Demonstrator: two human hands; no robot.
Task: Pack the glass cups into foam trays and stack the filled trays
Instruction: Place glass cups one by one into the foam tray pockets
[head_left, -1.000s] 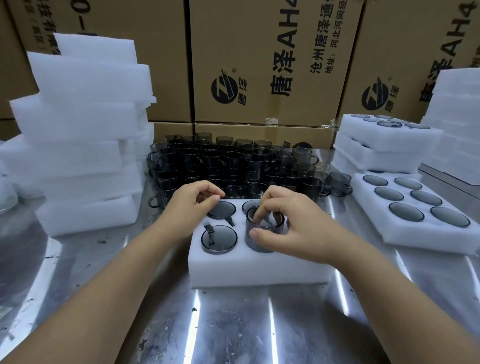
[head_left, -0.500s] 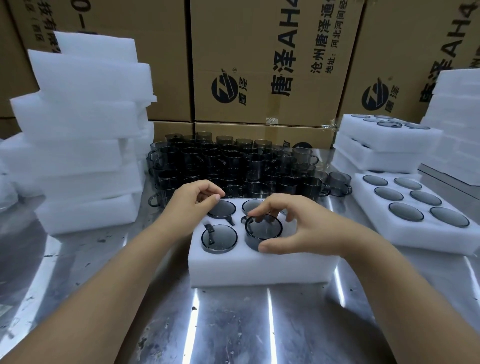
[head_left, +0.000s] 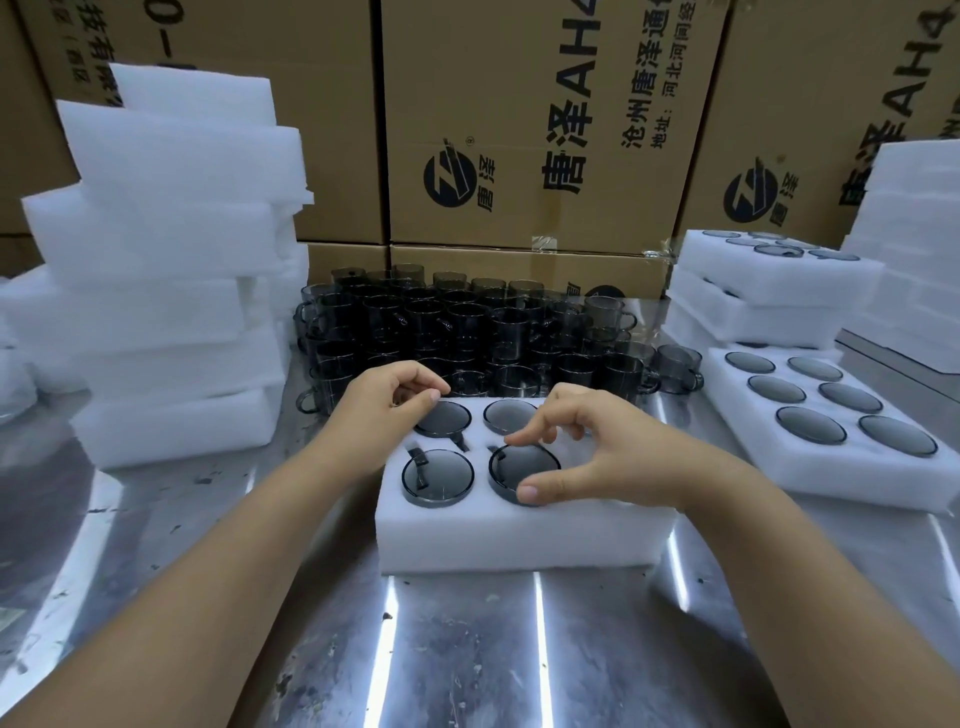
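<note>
A white foam tray (head_left: 519, 535) lies in front of me on the metal table. Smoky glass cups sit in its holes: front left (head_left: 439, 475), back left (head_left: 445, 420), back middle (head_left: 509, 415). Another glass cup (head_left: 522, 467) is sunk in the front middle hole. My right hand (head_left: 618, 457) pinches its rim, thumb at the front and index fingertip at the back. It hides the tray's right holes. My left hand (head_left: 382, 402) rests at the tray's back left corner with fingers curled, holding nothing.
Several loose glass cups (head_left: 467, 332) crowd the table behind the tray. A pile of foam trays (head_left: 166, 291) stands at the left. Filled trays lie at the right, one flat (head_left: 831, 410) and a stack (head_left: 769, 286) behind it. Cardboard boxes (head_left: 540, 130) wall the back.
My right hand has pushed the glass cup down into the front middle hole, from standing tall to rim level with the foam. My left hand has stayed put.
</note>
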